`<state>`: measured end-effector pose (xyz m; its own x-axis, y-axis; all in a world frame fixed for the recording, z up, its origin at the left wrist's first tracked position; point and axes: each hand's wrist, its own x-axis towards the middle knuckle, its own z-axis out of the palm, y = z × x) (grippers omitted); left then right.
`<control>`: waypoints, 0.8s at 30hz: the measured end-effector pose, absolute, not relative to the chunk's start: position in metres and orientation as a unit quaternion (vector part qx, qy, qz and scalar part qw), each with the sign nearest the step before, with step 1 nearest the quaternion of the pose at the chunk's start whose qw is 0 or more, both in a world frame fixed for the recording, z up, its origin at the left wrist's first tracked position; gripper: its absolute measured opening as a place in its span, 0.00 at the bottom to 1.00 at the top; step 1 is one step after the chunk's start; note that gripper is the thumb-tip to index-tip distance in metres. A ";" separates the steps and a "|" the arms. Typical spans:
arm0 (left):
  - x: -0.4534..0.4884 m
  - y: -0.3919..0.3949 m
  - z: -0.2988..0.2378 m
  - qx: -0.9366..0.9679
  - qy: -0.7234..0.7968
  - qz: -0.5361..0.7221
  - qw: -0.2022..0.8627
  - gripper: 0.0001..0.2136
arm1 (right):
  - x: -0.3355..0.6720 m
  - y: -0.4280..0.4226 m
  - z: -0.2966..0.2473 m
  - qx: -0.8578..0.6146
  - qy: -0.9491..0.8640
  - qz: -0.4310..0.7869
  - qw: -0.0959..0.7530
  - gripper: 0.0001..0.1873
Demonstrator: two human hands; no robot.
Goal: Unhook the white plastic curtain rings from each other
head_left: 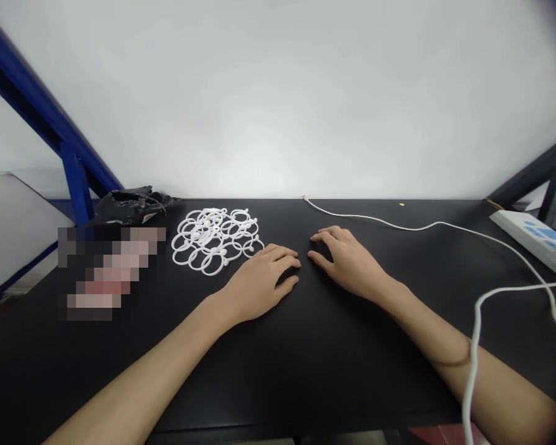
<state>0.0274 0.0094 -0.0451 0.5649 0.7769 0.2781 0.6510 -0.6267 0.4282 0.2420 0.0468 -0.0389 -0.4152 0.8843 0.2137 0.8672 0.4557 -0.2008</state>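
My left hand (263, 278) rests on the black table (278, 371), fingers loosely curved and apart, holding nothing. Just beyond its knuckles lies a loose pile of white plastic rings (213, 264), each with a small knob or eyelet, overlapping one another; the hand covers the pile's near right edge or lies right beside it. Facing it from the right, my right hand (345, 259) also lies on the table with thumb and fingers spread and nothing between them. A small gap of bare tabletop separates the two hands.
A white cable (380, 219) runs along the back and loops over my right forearm. At the right edge stands a white box (532, 235) with blue markings. A crumpled black plastic bag (130, 207) lies back left, near a blue metal frame (76, 179). A pixelated patch hides something before it.
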 end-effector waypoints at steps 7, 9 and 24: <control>0.028 0.009 -0.045 0.873 0.406 0.231 0.139 0.11 | 0.244 0.048 -0.041 -0.518 -0.840 0.031 0.156 0.17; 0.028 0.009 -0.045 0.874 0.406 0.230 0.138 0.11 | 0.243 0.048 -0.041 -0.517 -0.841 0.031 0.157 0.17; 0.027 0.009 -0.045 0.873 0.409 0.224 0.142 0.11 | 0.242 0.046 -0.039 -0.521 -0.841 0.031 0.140 0.18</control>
